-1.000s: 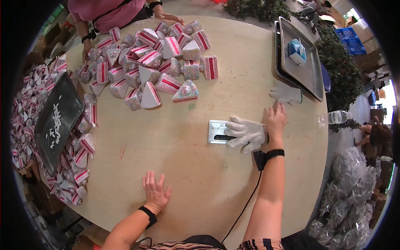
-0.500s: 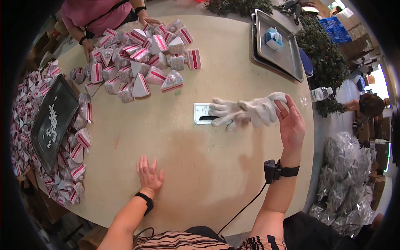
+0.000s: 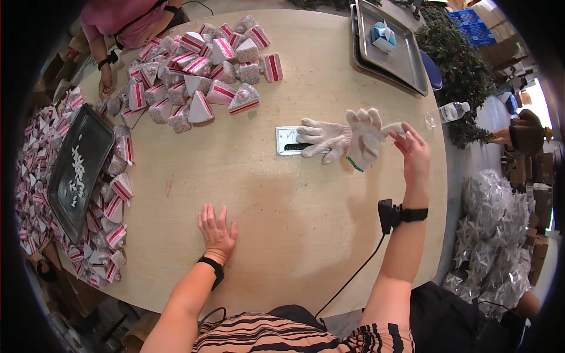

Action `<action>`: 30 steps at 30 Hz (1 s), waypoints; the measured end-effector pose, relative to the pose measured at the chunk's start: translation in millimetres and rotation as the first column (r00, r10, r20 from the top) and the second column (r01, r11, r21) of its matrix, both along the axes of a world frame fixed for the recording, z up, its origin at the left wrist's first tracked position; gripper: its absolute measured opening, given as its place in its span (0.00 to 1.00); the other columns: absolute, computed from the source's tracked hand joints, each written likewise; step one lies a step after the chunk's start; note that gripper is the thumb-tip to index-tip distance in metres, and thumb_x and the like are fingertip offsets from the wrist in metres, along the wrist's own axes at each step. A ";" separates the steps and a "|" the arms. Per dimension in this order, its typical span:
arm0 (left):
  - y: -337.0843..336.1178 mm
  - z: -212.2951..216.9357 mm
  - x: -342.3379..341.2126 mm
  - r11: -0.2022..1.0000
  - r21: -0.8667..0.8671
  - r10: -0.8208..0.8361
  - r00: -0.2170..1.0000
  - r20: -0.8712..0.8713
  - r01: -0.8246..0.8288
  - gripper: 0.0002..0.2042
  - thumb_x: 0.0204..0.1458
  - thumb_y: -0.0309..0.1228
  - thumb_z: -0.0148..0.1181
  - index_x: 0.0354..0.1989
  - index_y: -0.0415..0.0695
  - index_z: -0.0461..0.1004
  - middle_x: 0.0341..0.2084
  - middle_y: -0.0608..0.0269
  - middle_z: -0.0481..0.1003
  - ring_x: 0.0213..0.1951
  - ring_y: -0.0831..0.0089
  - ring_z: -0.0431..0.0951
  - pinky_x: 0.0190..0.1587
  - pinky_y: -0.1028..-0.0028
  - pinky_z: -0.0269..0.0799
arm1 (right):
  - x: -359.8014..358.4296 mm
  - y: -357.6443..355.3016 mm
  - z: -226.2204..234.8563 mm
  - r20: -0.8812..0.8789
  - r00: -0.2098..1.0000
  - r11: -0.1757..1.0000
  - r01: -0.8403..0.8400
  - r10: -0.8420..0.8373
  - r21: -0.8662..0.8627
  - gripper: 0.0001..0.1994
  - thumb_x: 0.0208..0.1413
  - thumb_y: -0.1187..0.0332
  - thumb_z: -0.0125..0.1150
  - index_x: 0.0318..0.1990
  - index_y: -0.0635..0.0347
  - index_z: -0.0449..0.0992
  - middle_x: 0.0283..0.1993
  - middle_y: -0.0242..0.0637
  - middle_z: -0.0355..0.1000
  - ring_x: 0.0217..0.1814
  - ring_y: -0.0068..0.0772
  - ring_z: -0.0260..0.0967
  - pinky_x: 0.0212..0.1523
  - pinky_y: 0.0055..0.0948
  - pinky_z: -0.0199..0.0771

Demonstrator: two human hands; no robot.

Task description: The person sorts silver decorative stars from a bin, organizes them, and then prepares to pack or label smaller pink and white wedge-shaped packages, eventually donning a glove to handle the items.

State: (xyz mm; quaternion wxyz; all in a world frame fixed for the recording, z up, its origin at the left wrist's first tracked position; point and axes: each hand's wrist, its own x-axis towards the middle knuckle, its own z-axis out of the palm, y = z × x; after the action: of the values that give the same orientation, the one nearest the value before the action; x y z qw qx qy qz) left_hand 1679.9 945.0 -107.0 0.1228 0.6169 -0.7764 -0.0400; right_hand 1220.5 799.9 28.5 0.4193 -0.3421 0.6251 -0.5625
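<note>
My left hand (image 3: 218, 233) lies flat on the table with its fingers spread, holding nothing. At the right, my right hand (image 3: 415, 154) is raised, its fingers closed on the end of a white knitted glove (image 3: 366, 141). That glove stands partly upright, with a green edge at its cuff. Beside it, a second white glove (image 3: 322, 136) rests palm-down, its fingers over a small white rectangular holder (image 3: 287, 134) with a dark slot. Whether the two gloves are joined cannot be made out.
Cake-slice-shaped pieces (image 3: 200, 109) with pink stripes are heaped at the far left. More surround a dark tray (image 3: 109, 138) of small white bits. Metal trays (image 3: 421, 82) holding a blue-and-white packet (image 3: 384, 39) lie far right, near a plastic bottle (image 3: 453, 112). A person (image 3: 120, 23) stands across the table (image 3: 271, 235).
The glove in my right hand has turned upright, showing its green cuff edge. The other person's hands have drawn back from the heap. The whole view has shifted slightly.
</note>
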 end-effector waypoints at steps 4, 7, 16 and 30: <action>-2.3 -2.8 -7.3 1.000 0.001 -0.002 1.000 -0.022 0.002 0.27 0.46 0.38 0.54 0.55 0.41 0.59 0.56 0.41 0.52 0.61 0.46 0.49 0.61 0.48 0.43 | -40.1 18.0 -80.7 -0.503 0.850 0.955 0.262 -0.160 0.138 0.15 0.52 0.67 0.54 0.47 0.63 0.71 0.46 0.40 0.68 0.45 0.34 0.69 0.45 0.30 0.68; -1.0 -0.2 -2.1 1.000 0.009 -0.002 1.000 -0.003 0.002 0.27 0.46 0.37 0.55 0.55 0.42 0.59 0.56 0.41 0.52 0.61 0.46 0.49 0.61 0.48 0.43 | -17.7 15.9 -99.5 -0.786 0.610 0.962 0.263 -0.102 0.079 0.16 0.48 0.67 0.59 0.44 0.62 0.72 0.47 0.41 0.64 0.45 0.37 0.68 0.46 0.31 0.68; -1.9 0.2 -3.3 1.000 0.007 0.007 1.000 -0.003 -0.007 0.26 0.47 0.37 0.54 0.55 0.42 0.59 0.56 0.43 0.52 0.61 0.47 0.49 0.61 0.48 0.44 | -20.7 10.0 -151.4 -0.798 0.552 0.814 0.562 -0.239 0.145 0.29 0.39 0.68 0.66 0.52 0.62 0.64 0.42 0.42 0.67 0.43 0.39 0.68 0.44 0.34 0.69; -0.5 -1.0 -0.9 1.000 -0.008 0.001 1.000 0.010 -0.001 0.26 0.47 0.38 0.53 0.55 0.41 0.59 0.57 0.41 0.52 0.61 0.46 0.49 0.61 0.48 0.42 | -36.1 3.7 -171.7 -0.551 0.719 0.801 0.581 -0.424 0.143 0.12 0.48 0.67 0.61 0.36 0.68 0.75 0.29 0.37 0.74 0.31 0.29 0.71 0.36 0.27 0.70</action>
State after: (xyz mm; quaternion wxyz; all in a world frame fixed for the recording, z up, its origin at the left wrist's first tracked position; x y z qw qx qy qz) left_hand 1679.0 944.5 -108.0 0.1215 0.6169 -0.7768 -0.0340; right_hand 1184.4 803.7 -143.3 0.1225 -0.2192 0.8594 -0.4454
